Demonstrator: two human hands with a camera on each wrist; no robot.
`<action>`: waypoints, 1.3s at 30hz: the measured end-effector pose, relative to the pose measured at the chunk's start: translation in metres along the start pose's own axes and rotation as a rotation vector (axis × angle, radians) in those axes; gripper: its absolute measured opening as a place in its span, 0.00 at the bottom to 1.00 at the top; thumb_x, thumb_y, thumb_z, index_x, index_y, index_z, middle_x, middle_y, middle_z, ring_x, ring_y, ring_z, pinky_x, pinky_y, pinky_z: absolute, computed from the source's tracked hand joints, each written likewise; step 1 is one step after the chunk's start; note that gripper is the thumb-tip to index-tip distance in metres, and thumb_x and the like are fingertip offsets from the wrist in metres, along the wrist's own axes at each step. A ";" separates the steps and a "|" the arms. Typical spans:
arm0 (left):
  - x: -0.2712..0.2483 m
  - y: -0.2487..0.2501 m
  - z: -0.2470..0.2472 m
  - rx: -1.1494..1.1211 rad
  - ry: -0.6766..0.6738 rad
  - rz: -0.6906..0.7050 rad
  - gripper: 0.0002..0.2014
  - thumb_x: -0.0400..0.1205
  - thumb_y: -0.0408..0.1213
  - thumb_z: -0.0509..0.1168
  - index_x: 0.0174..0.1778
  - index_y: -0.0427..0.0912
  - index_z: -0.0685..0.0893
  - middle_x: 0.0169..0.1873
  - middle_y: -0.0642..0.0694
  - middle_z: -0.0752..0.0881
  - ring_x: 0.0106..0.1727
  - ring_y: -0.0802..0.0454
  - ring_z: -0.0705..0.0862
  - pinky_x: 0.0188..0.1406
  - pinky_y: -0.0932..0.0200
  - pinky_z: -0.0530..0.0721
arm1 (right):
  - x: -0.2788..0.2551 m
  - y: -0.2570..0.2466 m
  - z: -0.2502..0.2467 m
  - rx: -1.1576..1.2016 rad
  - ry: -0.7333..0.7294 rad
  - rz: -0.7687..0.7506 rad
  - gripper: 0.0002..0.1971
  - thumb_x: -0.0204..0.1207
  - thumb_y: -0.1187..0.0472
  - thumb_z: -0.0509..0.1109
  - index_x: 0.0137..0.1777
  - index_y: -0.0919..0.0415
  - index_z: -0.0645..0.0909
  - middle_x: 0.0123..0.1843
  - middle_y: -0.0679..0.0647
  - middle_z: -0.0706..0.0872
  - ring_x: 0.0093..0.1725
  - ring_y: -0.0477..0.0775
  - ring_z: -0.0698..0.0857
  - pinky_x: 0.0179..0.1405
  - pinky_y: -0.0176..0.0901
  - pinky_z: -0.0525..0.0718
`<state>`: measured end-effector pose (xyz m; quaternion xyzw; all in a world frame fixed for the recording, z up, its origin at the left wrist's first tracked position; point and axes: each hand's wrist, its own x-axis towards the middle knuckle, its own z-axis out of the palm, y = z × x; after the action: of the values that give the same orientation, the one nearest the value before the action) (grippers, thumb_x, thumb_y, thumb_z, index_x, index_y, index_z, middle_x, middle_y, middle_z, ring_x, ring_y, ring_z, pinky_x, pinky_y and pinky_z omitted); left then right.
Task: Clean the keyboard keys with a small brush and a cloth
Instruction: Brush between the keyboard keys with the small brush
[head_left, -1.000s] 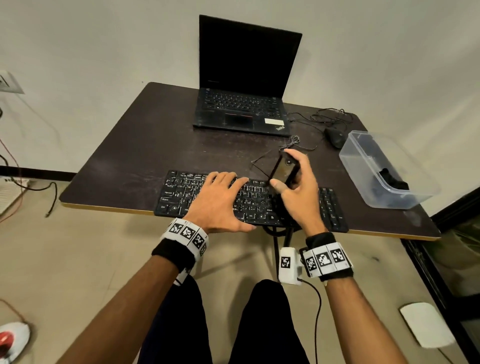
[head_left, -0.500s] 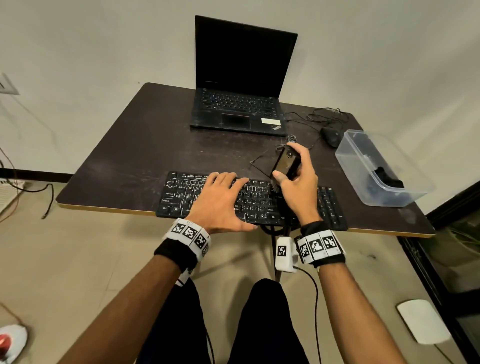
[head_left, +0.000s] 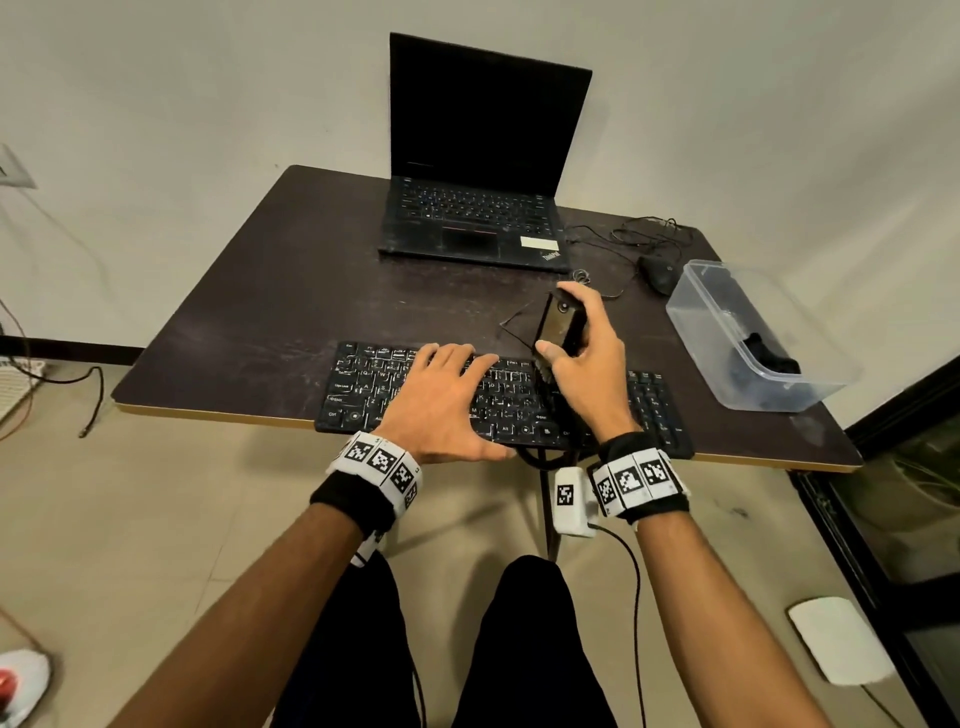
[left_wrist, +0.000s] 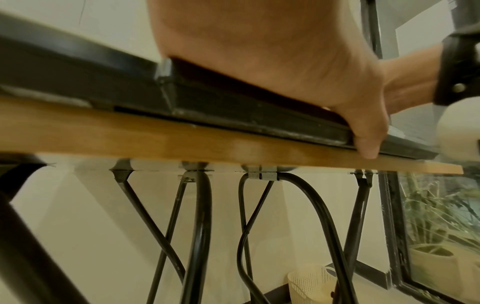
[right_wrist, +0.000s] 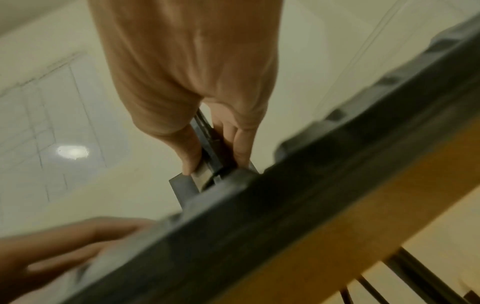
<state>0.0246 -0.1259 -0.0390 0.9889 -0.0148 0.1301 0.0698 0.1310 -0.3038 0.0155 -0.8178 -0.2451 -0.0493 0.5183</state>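
Note:
A black keyboard (head_left: 363, 384) lies along the near edge of the dark table (head_left: 291, 291). My left hand (head_left: 441, 400) lies flat on its middle keys with straight fingers, the thumb (left_wrist: 369, 142) at the keyboard's front edge (left_wrist: 259, 121). My right hand (head_left: 582, 358) grips a small black brush (head_left: 558, 325) by its handle, held upright over the keys just right of the left hand. In the right wrist view the thumb and fingers pinch the brush (right_wrist: 207, 160) above the keyboard's edge (right_wrist: 285, 205). The bristle tips are hidden. No cloth is seen for certain.
An open black laptop (head_left: 478, 208) stands at the back of the table. A mouse (head_left: 660, 273) with tangled cable lies right of it. A clear plastic box (head_left: 748, 343) holding something dark sits at the right edge. Metal table legs (left_wrist: 197, 226) show below.
The right hand with the brush has shifted a little forward over the keys and the brush stands more upright. The left hand has stayed flat on the keyboard.

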 end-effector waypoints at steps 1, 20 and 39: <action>-0.001 -0.001 -0.001 -0.001 -0.009 0.004 0.65 0.60 0.88 0.58 0.86 0.44 0.69 0.79 0.42 0.76 0.81 0.42 0.72 0.88 0.39 0.58 | 0.000 0.000 0.001 -0.020 -0.022 -0.004 0.39 0.75 0.69 0.80 0.76 0.31 0.74 0.60 0.37 0.89 0.58 0.49 0.91 0.66 0.62 0.89; -0.031 -0.060 -0.016 -0.066 0.055 0.011 0.62 0.59 0.84 0.72 0.82 0.44 0.74 0.77 0.48 0.79 0.78 0.47 0.77 0.86 0.41 0.62 | 0.013 -0.005 -0.009 0.045 -0.277 -0.053 0.36 0.75 0.73 0.81 0.76 0.40 0.78 0.66 0.39 0.87 0.65 0.48 0.88 0.67 0.57 0.90; -0.031 -0.060 -0.015 -0.079 0.071 0.013 0.63 0.59 0.86 0.67 0.82 0.43 0.75 0.78 0.47 0.79 0.78 0.48 0.75 0.86 0.44 0.60 | 0.033 -0.001 -0.017 0.032 -0.282 0.003 0.33 0.74 0.73 0.82 0.73 0.45 0.79 0.64 0.43 0.85 0.59 0.51 0.89 0.59 0.52 0.92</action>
<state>-0.0065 -0.0636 -0.0407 0.9801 -0.0237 0.1647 0.1082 0.1620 -0.3065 0.0355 -0.8088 -0.3149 0.0706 0.4917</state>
